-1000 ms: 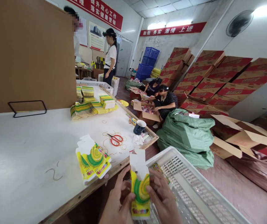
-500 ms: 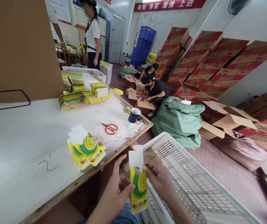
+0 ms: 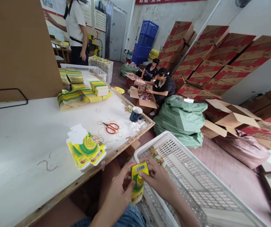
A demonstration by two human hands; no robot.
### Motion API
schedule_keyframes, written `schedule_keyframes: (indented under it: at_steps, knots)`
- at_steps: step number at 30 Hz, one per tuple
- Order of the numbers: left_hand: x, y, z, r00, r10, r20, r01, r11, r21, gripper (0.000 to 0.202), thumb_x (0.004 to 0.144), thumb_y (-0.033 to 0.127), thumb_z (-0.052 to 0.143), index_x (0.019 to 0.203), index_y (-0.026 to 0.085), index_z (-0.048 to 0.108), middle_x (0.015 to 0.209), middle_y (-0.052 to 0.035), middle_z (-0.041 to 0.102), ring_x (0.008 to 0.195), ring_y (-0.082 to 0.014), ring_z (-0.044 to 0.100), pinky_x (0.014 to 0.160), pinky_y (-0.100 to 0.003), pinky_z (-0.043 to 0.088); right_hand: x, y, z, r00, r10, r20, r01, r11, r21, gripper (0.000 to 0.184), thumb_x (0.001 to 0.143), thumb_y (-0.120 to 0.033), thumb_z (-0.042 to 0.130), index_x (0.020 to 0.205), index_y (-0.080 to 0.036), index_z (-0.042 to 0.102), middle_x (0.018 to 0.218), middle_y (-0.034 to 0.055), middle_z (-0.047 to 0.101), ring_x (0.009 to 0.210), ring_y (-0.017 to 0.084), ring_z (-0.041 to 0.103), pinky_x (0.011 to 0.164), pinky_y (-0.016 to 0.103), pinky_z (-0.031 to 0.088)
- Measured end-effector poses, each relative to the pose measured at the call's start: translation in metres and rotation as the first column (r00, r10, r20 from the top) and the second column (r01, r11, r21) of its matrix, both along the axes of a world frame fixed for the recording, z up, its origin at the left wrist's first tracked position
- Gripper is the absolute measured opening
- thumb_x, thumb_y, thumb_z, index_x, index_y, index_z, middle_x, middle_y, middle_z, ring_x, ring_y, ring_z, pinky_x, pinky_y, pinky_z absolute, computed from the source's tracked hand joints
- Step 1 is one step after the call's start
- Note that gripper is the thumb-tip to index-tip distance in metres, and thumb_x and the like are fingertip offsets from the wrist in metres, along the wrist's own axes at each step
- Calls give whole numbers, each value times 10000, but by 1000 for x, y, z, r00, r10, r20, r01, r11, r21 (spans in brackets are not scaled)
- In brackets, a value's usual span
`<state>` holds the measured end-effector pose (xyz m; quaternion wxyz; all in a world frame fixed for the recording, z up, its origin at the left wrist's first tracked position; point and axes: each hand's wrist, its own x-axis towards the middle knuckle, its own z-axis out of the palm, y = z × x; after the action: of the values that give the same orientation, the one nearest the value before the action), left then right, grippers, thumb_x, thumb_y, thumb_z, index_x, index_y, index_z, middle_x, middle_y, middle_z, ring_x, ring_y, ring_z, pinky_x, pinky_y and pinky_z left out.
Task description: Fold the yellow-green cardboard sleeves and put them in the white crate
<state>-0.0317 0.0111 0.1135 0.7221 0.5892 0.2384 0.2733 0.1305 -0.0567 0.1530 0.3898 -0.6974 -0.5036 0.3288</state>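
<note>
White table (image 3: 36, 132) on your left, plastic crate (image 3: 197, 170) on your right. Your left hand (image 3: 120, 189) and right hand (image 3: 159, 178) are both pinching one yellow carton (image 3: 137, 186) between them, by the crate's near edge. Barcode (image 3: 140, 168) shows up top, logo's too small to read, sides are partly covered by your grip. Red banner (image 3: 168, 1) at the back is cropped mid-characters.

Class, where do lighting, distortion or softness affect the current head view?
Head view: pale sheen across the white tabletop; head view: deep shadow below its wooden edge; head view: stacked cartons lean, likely wide-angle distortion; head view: small lettering on the yellow box looks too soft to read.
</note>
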Motion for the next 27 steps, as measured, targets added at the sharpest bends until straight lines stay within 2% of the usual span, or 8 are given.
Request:
schedule_keyframes:
  at_steps: [4, 7, 10, 13, 16, 23, 27]
  knots:
    - [1, 0, -1, 999, 9, 36, -5, 996, -93, 492, 832, 195, 571, 1308, 190, 448, 1235, -128, 637, 1093, -249, 609, 910, -356, 490, -4, 3, -4, 975, -62, 212, 66, 998, -12, 252, 764, -188, 614, 1008, -236, 574, 510, -80, 541, 479, 149, 501, 518, 249, 348]
    - [1, 2, 1, 996, 29, 80, -12, 979, -204, 529, 806, 204, 605, 1306, 168, 438, 1169, -140, 672, 1028, -251, 638, 857, -356, 507, -7, 2, -6, 983, -45, 176, 54, 997, -49, 266, 773, -219, 621, 1029, -221, 548, 474, -93, 490, 456, 146, 465, 513, 251, 322]
    - [1, 4, 2, 992, 15, 126, 18, 966, -258, 526, 782, 189, 628, 1279, 164, 460, 1095, -126, 702, 958, -241, 662, 805, -340, 516, -8, -3, -7, 994, -30, 108, 35, 998, -47, 239, 812, -267, 588, 1039, -204, 546, 478, -96, 425, 444, 133, 407, 487, 244, 282]
    - [1, 5, 3, 991, 11, 133, 23, 967, -254, 491, 766, 175, 642, 1236, 169, 500, 1056, -110, 714, 929, -236, 667, 781, -328, 517, -8, -7, -8, 999, -38, 39, 39, 999, -22, 302, 800, -250, 603, 1093, -217, 539, 517, -97, 365, 461, 125, 384, 479, 234, 273]
    - [2, 4, 3, 995, 30, 94, -9, 976, -220, 465, 765, 166, 636, 1215, 183, 523, 1058, -100, 714, 925, -231, 664, 785, -322, 518, -9, -7, -7, 998, -55, -13, 55, 998, -21, 372, 770, -234, 629, 1123, -226, 513, 541, -90, 406, 468, 122, 385, 472, 229, 281]
    - [0, 1, 1, 997, 58, -43, -61, 995, -82, 492, 784, 224, 610, 1270, 223, 528, 1114, -100, 701, 924, -237, 671, 780, -318, 530, -16, 4, -9, 986, -139, 89, 141, 990, -17, 249, 739, -167, 572, 983, -197, 531, 455, -131, 296, 407, 95, 315, 450, 219, 221]
    - [-3, 5, 1, 997, 73, -6, -73, 991, -111, 497, 782, 205, 613, 1269, 206, 515, 1106, -99, 701, 962, -237, 659, 814, -324, 519, -11, 3, -8, 992, -84, 95, 82, 996, 23, 277, 774, -197, 578, 1050, -190, 558, 485, -109, 376, 439, 103, 374, 461, 224, 278]
